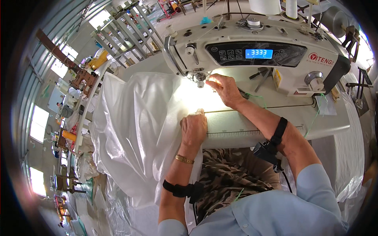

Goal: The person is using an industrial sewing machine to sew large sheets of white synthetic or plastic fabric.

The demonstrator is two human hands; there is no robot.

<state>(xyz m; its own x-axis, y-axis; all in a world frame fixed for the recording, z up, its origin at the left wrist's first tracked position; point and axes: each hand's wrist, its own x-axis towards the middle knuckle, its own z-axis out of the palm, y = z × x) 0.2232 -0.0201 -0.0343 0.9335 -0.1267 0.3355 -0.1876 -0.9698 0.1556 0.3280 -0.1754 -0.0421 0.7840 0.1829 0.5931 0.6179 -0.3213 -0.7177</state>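
A white sewing machine (252,37) with a lit display spans the table in front of me. Under its needle head (200,78) the lamp's glare washes out the cloth. A large sheet of white, slightly sheer fabric (134,114) spreads over the left of the table and hangs off the front. My left hand (193,128) is closed on this fabric at its right edge, just nearer than the needle. Right beside the needle, my right hand (225,90) has its fingers drawn together in a pinch; whatever lies between them is lost in the glare.
A ruler scale (236,132) runs along the table's front edge. Green thread (258,98) trails behind my right wrist, near a dark tool (264,76) under the machine arm. White thread cones (291,8) stand on top. Metal shelving (126,35) and cluttered benches lie to the left.
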